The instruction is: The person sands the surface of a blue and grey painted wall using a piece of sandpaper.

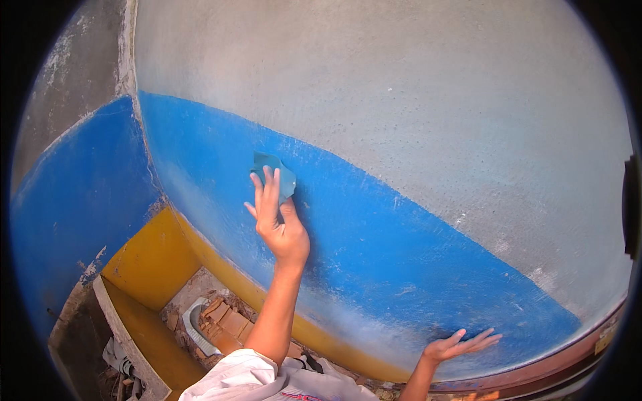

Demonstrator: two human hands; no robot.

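Observation:
My left hand (pixel 282 230) is raised against the blue band of the wall (pixel 374 234). Its fingers lie over a creased teal piece of sandpaper (pixel 286 180) and hold it to the painted surface. One corner of the piece sticks up beyond the fingertips. Lower and to the right, my right hand (pixel 461 345) is open and holds nothing, with its fingers stretched out. It is close to the wall's lower blue part; whether it touches there I cannot tell. Whitish scuffs and dusty patches mark the blue paint.
Above the blue band the wall is grey (pixel 401 80). A corner joins it to another blue wall (pixel 80 180) at left. Below, a low yellow partition (pixel 150 334) borders a recess holding broken tile rubble (pixel 231 321) and a white ceramic fixture (pixel 195 327).

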